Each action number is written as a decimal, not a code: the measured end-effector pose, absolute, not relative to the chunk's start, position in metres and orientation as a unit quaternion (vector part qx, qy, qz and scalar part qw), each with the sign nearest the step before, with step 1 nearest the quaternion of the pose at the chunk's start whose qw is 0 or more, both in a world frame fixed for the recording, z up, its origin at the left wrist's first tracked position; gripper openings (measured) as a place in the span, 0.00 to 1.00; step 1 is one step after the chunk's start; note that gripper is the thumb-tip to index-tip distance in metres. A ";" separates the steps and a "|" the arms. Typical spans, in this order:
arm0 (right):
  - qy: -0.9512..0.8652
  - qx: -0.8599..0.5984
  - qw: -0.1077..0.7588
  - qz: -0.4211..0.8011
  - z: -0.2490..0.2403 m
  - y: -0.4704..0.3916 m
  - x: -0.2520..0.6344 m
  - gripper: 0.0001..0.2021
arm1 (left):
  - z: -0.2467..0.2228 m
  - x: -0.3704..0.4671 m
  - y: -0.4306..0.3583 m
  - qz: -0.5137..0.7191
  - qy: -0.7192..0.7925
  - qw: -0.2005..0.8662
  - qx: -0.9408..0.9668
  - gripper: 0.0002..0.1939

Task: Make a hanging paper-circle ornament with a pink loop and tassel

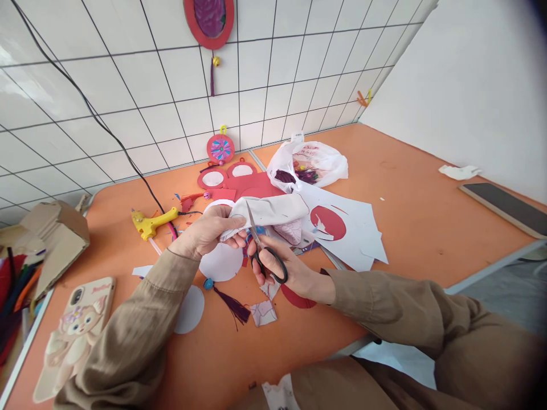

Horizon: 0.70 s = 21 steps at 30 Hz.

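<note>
My left hand (211, 230) grips the left end of a piece of white fabric (273, 209) that stretches to the right above the table. My right hand (290, 267) holds black-handled scissors (277, 265); their blades are spread and point up at the fabric beside my left fingers. Below my hands lie a white paper circle (222, 263), a purple tassel with a blue bead (233, 304), and a small patterned fabric scrap (264, 313). Part of a red circle (299, 297) shows under my right wrist.
A yellow glue gun (154, 223) stands at left, its cord running up the wall. A phone in a bear case (77, 336) lies front left, near a cardboard box (55, 233). Behind are a plastic bag of tassels (329, 165), white paper sheets (359, 222), and red ring ornaments (212, 179).
</note>
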State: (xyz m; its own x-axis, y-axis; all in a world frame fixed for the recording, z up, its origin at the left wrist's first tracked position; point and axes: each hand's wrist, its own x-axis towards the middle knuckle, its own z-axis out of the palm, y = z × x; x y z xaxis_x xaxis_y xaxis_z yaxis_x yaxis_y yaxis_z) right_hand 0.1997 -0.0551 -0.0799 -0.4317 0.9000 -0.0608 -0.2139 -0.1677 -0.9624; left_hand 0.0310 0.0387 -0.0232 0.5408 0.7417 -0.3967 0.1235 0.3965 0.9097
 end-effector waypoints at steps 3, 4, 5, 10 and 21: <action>-0.498 -0.347 0.402 0.686 -0.079 -0.055 0.200 0.24 | -0.022 0.031 0.038 0.219 0.427 0.714 0.510 0.18; -0.495 -0.348 0.400 0.688 -0.079 -0.055 0.200 0.24 | -0.022 0.031 0.038 0.220 0.427 0.713 0.512 0.18; -0.493 -0.350 0.400 0.689 -0.079 -0.055 0.200 0.24 | -0.022 0.031 0.038 0.220 0.427 0.712 0.512 0.19; -0.491 -0.351 0.398 0.690 -0.079 -0.054 0.200 0.26 | -0.022 0.032 0.038 0.219 0.425 0.714 0.512 0.20; -0.506 -0.359 0.379 0.687 -0.075 -0.054 0.203 0.25 | -0.021 0.030 0.038 0.210 0.409 0.714 0.527 0.18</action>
State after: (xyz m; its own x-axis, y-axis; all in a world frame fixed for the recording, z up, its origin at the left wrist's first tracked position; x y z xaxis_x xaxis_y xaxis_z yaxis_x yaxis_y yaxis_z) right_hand 0.2026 -0.0541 -0.0753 -0.4554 0.8836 -0.1090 -0.1569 -0.2002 -0.9671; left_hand 0.0299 0.0381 -0.0206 0.5768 0.7314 -0.3639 0.1322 0.3560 0.9251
